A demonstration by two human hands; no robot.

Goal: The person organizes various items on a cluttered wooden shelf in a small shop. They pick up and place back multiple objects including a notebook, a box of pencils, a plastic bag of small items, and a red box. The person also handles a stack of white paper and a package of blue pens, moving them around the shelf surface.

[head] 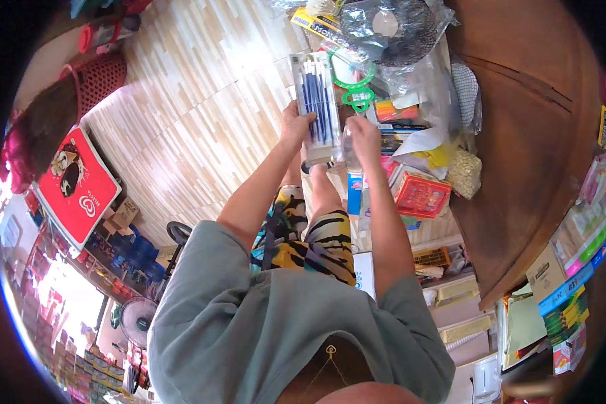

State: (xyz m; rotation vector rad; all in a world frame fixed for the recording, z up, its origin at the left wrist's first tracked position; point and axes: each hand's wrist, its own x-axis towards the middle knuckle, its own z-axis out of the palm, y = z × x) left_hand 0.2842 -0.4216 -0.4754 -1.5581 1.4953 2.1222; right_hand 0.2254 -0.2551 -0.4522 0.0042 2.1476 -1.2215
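Observation:
A clear plastic pack of blue-handled paintbrushes (319,98) is held upright in front of me, its pale bristle tips at the far end. My left hand (297,123) grips the lower left edge, the thumb over the front. At the lower right, my right hand (362,134) has its fingers curled on clear plastic film (349,151) beside the pack; whether this film belongs to the pack I cannot tell. Just beyond my right hand lie a green-framed mirror (359,81) and some orange and yellow sticks (397,110).
A brown wooden surface (515,151) curves along the right. Near it are a red box (423,195), a bag of pale pellets (465,173) and a bagged black mesh item (389,30). At left stand a red basket (101,83), a red sign board (81,187) and a fan (137,321).

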